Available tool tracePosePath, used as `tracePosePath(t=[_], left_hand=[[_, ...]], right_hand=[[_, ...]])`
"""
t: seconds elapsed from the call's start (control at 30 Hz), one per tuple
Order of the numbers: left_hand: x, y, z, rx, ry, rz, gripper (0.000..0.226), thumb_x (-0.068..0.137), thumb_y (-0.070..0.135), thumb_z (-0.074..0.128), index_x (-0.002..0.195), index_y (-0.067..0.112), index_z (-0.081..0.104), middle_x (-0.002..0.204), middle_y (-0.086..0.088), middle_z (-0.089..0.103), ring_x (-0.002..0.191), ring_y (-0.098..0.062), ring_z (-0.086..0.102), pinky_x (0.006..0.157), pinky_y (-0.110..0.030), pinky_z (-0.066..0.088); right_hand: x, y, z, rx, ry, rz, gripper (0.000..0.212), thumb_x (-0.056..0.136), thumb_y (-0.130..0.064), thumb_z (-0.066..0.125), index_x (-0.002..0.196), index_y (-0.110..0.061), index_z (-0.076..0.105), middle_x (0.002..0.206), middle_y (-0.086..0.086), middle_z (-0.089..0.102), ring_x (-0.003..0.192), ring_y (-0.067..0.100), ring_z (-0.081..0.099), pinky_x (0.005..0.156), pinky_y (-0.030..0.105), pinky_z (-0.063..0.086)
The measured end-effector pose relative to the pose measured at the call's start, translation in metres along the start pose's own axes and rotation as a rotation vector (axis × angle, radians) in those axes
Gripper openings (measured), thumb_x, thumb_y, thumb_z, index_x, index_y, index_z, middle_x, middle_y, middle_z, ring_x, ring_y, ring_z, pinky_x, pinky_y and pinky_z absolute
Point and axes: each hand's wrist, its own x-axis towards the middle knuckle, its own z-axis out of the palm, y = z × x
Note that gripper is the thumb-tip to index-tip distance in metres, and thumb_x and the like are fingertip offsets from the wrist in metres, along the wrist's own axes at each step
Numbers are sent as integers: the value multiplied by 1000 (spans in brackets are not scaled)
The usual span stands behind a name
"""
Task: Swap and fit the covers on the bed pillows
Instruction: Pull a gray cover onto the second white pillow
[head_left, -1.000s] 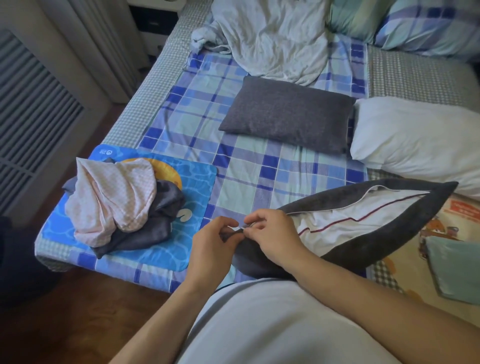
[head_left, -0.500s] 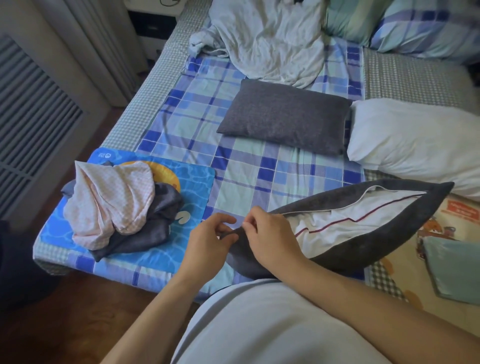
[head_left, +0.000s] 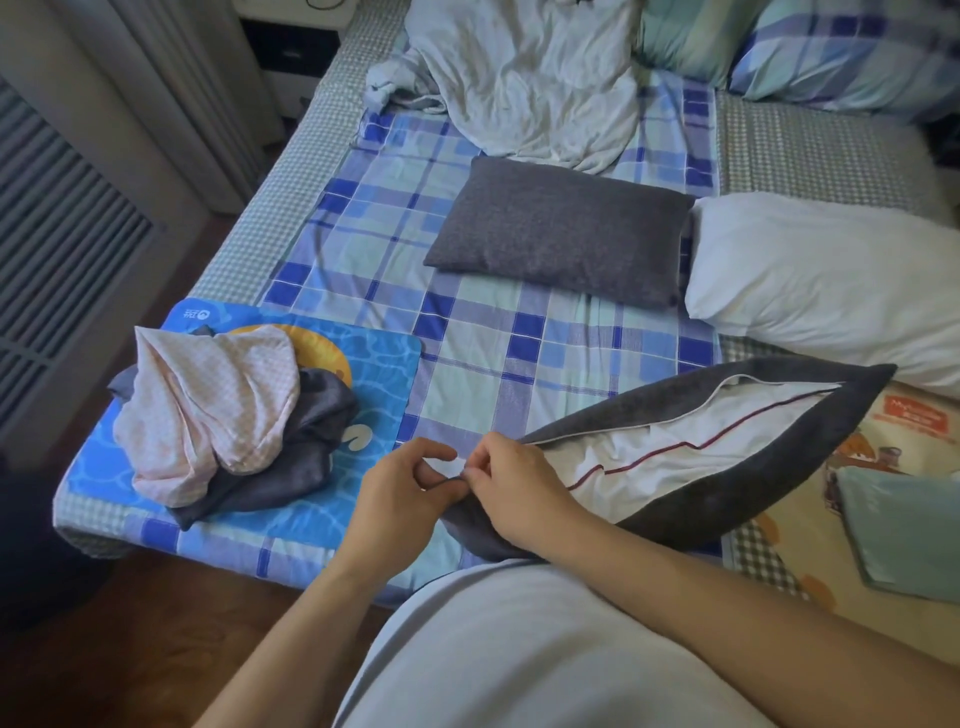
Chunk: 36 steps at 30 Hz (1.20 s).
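At the near edge of the bed (head_left: 249, 218), our left hand (head_left: 400, 499) and right hand (head_left: 514, 488) both pinch the grey cover's (head_left: 737, 514) open corner around its white pillow (head_left: 691, 457).

Zipper pull (head_left: 464, 476) seemingly hidden between fingers.

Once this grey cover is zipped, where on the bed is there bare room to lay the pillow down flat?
The plaid sheet is bare between the grey pillow and the hands, bordered by the blue mat and the white pillow. The mat is crowded by a clothes heap; crumpled bedding fills the head end.
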Motion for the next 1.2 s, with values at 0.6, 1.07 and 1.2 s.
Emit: tracePosePath(t=[0.6, 1.07, 1.2], left_hand=[[11, 10, -4, 429, -131, 171, 10, 91, 19, 67, 84, 24, 63, 90, 5, 60, 84, -13, 57, 75, -28, 45], [11, 17, -12, 477, -212, 185, 19, 93, 22, 65, 79, 32, 58, 88, 5, 62, 82, -15, 57, 74, -31, 46], [12, 26, -13, 570, -263, 179, 16, 93, 24, 63, 81, 32, 57, 93, 5, 62, 85, -17, 59, 77, -33, 50]], right_hand=[[1, 2, -4, -50, 124, 212, 14, 103, -24, 40, 109, -13, 45, 105, 6, 58, 92, 25, 56, 74, 36, 44], [11, 50, -42, -58, 340, 378, 8, 103, -22, 48, 105, -15, 52, 101, 5, 61, 91, 23, 60, 85, 43, 55], [15, 61, -58, -36, 409, 445, 10, 103, -19, 46, 108, -12, 51, 103, 7, 60, 90, 23, 57, 77, 39, 50]])
